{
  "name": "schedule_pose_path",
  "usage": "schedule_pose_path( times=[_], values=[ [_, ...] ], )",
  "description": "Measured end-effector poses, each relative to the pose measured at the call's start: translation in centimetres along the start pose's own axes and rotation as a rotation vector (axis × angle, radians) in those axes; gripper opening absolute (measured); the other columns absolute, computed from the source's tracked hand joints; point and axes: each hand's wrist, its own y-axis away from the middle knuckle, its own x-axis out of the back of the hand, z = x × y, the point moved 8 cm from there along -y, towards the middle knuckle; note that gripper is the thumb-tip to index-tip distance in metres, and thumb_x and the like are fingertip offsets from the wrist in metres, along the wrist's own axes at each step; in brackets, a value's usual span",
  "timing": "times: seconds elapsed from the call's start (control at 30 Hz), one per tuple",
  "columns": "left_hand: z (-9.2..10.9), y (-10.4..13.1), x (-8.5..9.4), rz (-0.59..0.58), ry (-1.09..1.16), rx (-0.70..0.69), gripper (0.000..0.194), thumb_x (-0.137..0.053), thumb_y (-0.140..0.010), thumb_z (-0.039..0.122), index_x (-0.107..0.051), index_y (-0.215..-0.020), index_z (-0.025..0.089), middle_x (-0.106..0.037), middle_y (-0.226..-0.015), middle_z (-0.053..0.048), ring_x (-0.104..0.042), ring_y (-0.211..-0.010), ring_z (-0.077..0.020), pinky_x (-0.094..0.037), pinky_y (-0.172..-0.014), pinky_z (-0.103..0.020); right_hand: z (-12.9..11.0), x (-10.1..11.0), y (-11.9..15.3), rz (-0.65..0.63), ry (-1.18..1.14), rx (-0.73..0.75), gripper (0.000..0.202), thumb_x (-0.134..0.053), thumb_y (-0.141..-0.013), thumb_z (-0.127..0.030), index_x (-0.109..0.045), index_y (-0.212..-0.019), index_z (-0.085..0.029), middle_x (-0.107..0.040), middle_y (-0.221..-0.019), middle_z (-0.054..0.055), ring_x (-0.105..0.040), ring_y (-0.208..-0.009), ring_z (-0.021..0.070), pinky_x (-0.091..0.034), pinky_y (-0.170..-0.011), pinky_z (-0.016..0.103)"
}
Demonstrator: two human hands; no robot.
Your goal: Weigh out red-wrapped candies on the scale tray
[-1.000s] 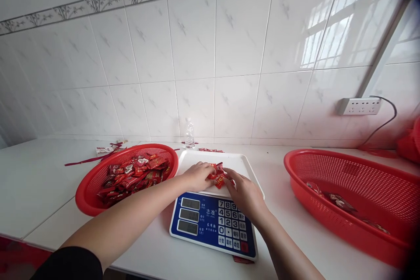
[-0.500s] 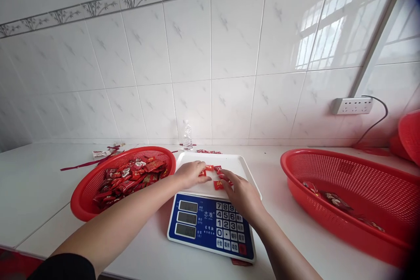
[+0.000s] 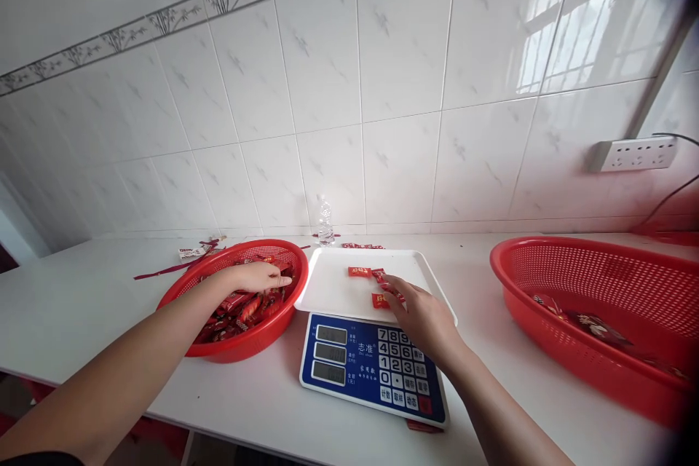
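My left hand (image 3: pixel 262 277) is over the left red basket (image 3: pixel 240 347), among small red-wrapped packets (image 3: pixel 240 302). Its thumb points right, apart from the other fingers, with no packet visible between them. My right hand (image 3: pixel 423 313) is at the right part of the white tray (image 3: pixel 328 284) of a blue-faced digital scale (image 3: pixel 363 389). Its thumb and fingers curve around red packets (image 3: pixel 397 292), partly hidden by the hand. One red packet (image 3: pixel 359 271) lies flat on the tray to the left, and another (image 3: pixel 380 301) sits by the right thumb.
A larger red basket (image 3: pixel 524 317) with a few packets inside stands at the right. Behind the scale, a clear plastic bottle (image 3: pixel 325 220) stands near the tiled wall. Dark red ribbon (image 3: pixel 172 270) lies behind the left basket. A white power strip (image 3: pixel 633 154) is on the wall.
My left hand has moved left from the tray to the basket of packets. My right hand stays at the tray. The view has shifted and tilted slightly.
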Motion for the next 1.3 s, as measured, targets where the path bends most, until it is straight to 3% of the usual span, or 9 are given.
schedule_pose_path(
  times=[0.2, 0.33, 0.6, 0.73, 0.83, 0.93, 1.07, 1.2, 1.3],
  values=[
    [-2.7, -1.5, -1.6, 0.096, -0.055, 0.102, 0.034, -0.058, -0.077, 0.037, -0.059, -0.106, 0.021, -0.062, -0.119, -0.014, -0.057, -0.107, -0.0322, -0.043, -0.081, -0.036, 0.3, -0.2, 0.0, 0.012, -0.005, -0.001, 0.039, -0.036, -0.093, -0.034, -0.054, -0.127, -0.033, -0.069, -0.112, 0.000, -0.066, -0.096, 0.0225, -0.050, -0.066, 0.031],
    [-3.9, -2.4, -2.4, 0.096, -0.031, 0.164, 0.048, -0.065, -0.068, 0.023, -0.060, -0.116, 0.023, -0.066, -0.114, -0.015, -0.063, -0.098, -0.0334, -0.045, -0.078, -0.038, 0.5, -0.3, -0.2, 0.022, 0.009, -0.004, 0.039, -0.036, -0.092, -0.035, -0.055, -0.126, -0.034, -0.071, -0.107, 0.001, -0.067, -0.091, 0.0224, -0.049, -0.064, 0.030],
    [-3.9, -1.7, 2.8, 0.335, 0.031, 0.229, 0.043, -0.048, -0.081, 0.019, -0.058, -0.123, 0.019, -0.066, -0.116, -0.013, -0.061, -0.104, -0.0313, -0.045, -0.078, -0.034, 0.3, -0.2, 0.0, -0.023, -0.027, -0.026, 0.039, -0.035, -0.093, -0.034, -0.054, -0.127, -0.034, -0.067, -0.118, -0.002, -0.064, -0.100, 0.0231, -0.049, -0.067, 0.031],
    [-0.6, -0.8, 4.7, 0.448, 0.098, 0.143, 0.045, -0.031, -0.091, 0.019, -0.048, -0.132, 0.019, -0.066, -0.117, -0.011, -0.063, -0.099, -0.0254, -0.047, -0.079, -0.033, 0.2, -0.3, -0.1, -0.042, -0.018, -0.026, 0.040, -0.034, -0.093, -0.036, -0.052, -0.129, -0.034, -0.066, -0.119, -0.002, -0.063, -0.103, 0.0248, -0.048, -0.067, 0.033],
    [3.6, -0.2, 3.4, 0.405, 0.153, -0.022, 0.041, -0.039, -0.090, 0.025, -0.053, -0.129, 0.024, -0.064, -0.123, -0.004, -0.062, -0.104, -0.0206, -0.046, -0.088, -0.029, 0.2, -0.4, -0.1, -0.050, -0.012, -0.035, 0.040, -0.033, -0.094, -0.036, -0.052, -0.129, -0.033, -0.066, -0.120, -0.001, -0.063, -0.104, 0.0252, -0.048, -0.067, 0.033],
    [8.7, 0.3, 0.1, 0.192, 0.152, -0.269, 0.056, -0.053, -0.085, 0.043, -0.047, -0.136, 0.021, -0.042, -0.146, -0.008, -0.037, -0.134, -0.0262, -0.032, -0.108, -0.036, 0.2, -0.5, -0.1, -0.049, -0.018, -0.033, 0.040, -0.033, -0.093, -0.036, -0.052, -0.129, -0.033, -0.066, -0.120, -0.001, -0.063, -0.104, 0.0245, -0.048, -0.068, 0.033],
    [12.7, 0.7, -4.5, -0.142, 0.084, -0.313, 0.075, -0.043, -0.086, 0.062, -0.030, -0.146, 0.020, -0.030, -0.152, -0.013, -0.023, -0.140, -0.0330, -0.024, -0.112, -0.048, 0.4, -0.6, -0.1, -0.043, -0.026, -0.032, 0.040, -0.034, -0.092, -0.038, -0.054, -0.127, -0.033, -0.067, -0.118, -0.002, -0.064, -0.100, 0.0234, -0.049, -0.068, 0.032],
    [15.7, -0.2, -5.3, -0.124, 0.155, -0.403, 0.069, -0.035, -0.089, 0.062, -0.030, -0.146, 0.022, -0.031, -0.152, -0.011, -0.026, -0.140, -0.0298, -0.024, -0.112, -0.045, 0.6, -0.8, -0.3, -0.021, -0.027, -0.010, 0.042, -0.033, -0.091, -0.043, -0.055, -0.126, -0.032, -0.068, -0.116, 0.000, -0.066, -0.096, 0.0245, -0.049, -0.065, 0.033],
    [15.7, -1.8, -4.3, -0.030, 0.213, -0.438, 0.057, -0.037, -0.091, 0.055, -0.043, -0.139, 0.025, -0.043, -0.146, -0.006, -0.038, -0.134, -0.0236, -0.031, -0.110, -0.035, 0.8, -0.8, -0.3, 0.009, -0.032, 0.008, 0.042, -0.033, -0.091, -0.043, -0.057, -0.123, -0.031, -0.070, -0.113, 0.000, -0.067, -0.093, 0.0246, -0.049, -0.065, 0.033]
  ],
)
